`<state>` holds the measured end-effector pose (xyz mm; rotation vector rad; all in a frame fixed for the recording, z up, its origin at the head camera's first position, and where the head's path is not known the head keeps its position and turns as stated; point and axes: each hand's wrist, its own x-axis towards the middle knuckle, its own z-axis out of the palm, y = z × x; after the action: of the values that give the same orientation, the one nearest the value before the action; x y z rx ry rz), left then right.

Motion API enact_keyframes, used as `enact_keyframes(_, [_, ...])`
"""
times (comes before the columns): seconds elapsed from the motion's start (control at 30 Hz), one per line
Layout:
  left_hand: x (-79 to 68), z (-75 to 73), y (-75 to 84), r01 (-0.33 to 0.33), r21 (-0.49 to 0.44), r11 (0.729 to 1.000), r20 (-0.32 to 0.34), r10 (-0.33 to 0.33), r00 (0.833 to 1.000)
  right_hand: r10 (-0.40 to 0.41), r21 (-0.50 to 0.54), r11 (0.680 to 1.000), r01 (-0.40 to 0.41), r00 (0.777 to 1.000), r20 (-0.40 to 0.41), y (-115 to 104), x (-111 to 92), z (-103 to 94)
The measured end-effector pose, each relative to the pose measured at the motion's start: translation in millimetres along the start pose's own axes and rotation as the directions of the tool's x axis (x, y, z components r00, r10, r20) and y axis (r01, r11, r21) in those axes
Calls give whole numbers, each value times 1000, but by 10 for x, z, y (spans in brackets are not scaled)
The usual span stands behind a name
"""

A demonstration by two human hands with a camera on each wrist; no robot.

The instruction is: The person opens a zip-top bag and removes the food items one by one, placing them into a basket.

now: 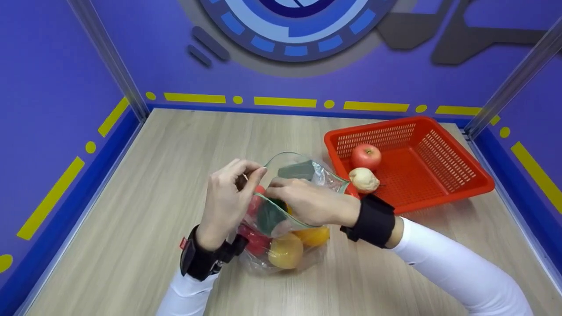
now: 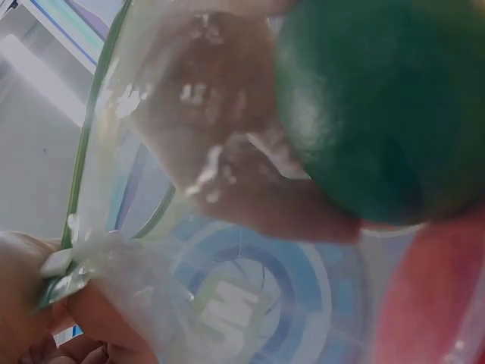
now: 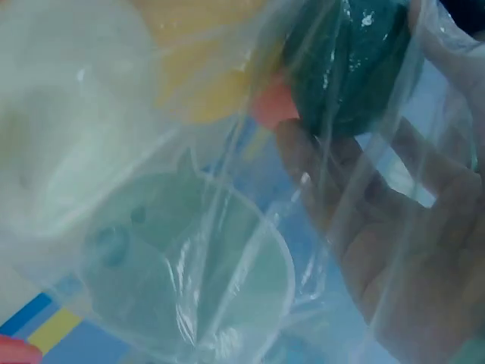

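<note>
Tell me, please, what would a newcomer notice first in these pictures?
The bright red basket at the right would probably draw the eye first, with a red apple and a pale, wrinkled fruit inside, toward its left. Next might come the clear bag near the centre: the left hand pinches its green rim, and the right hand, inside it, holds a dark green item.

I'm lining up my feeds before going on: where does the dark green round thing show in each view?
Head: the dark green round thing is just below centre, a small patch beside the right hand, inside the clear bag.
Left wrist: large at upper right, cut off by the top and right edges.
Right wrist: at the top, right of centre, seen through the plastic.
Shared landmark: the right hand holding it.
</note>
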<state>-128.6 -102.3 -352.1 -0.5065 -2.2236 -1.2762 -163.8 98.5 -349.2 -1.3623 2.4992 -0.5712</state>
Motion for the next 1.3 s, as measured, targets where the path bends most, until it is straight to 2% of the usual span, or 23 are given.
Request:
enact_keyframes(0.17, [0,10,-1,6,1,1000,10,-6,1000,-43,4,999,43,999,-7,-4,14,73])
enact_keyframes(0.4, [4,10,4,-5,-1,1000,-8,5,1000,-130,-53,991,123,982,-139,-2,-63,-16])
enact_keyframes(0.77, [-1,6,-22,17,-4,1000,-8,-17,1000,-49,-71,997,34,973,-224,19,-331,-317])
enact_keyframes(1.13, [8,-10,-24,39,1,999,-12,-39,999,-7,-68,998,-16,942,-335,73,-753,-627])
enact_keyframes(1.3, [10,-10,-35,22,8,1000,-24,-22,999,69,-20,996,-82,926,-371,231,-957,-808])
